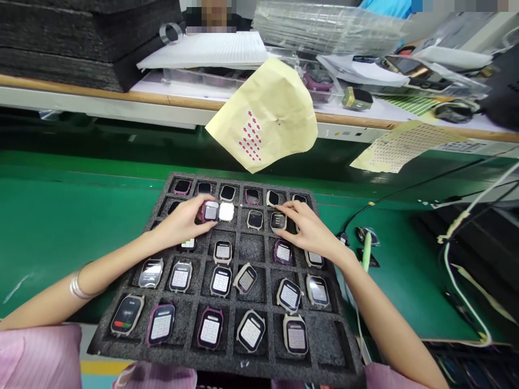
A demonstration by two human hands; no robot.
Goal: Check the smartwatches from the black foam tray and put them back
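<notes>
A black foam tray (184,346) lies before me, its pockets holding many smartwatch bodies without straps. My left hand (184,220) pinches a purple-framed smartwatch (210,211) between thumb and fingers at the second row; its screen is lit. Right beside that sits another smartwatch (226,212) with a bright white screen. On the other side, my right hand (306,227) has its thumb and fingertips around the edges of a light-framed smartwatch (278,220) showing a dark list screen. Most front-row watches, such as the purple one (210,328), show a white grid.
A shelf (170,98) across the back carries black foam blocks (73,43), papers (211,51) and clear plastic trays. A yellow sticker sheet (267,116) hangs from its edge. Cables (446,254) and a green-handled tool (367,251) lie at the right.
</notes>
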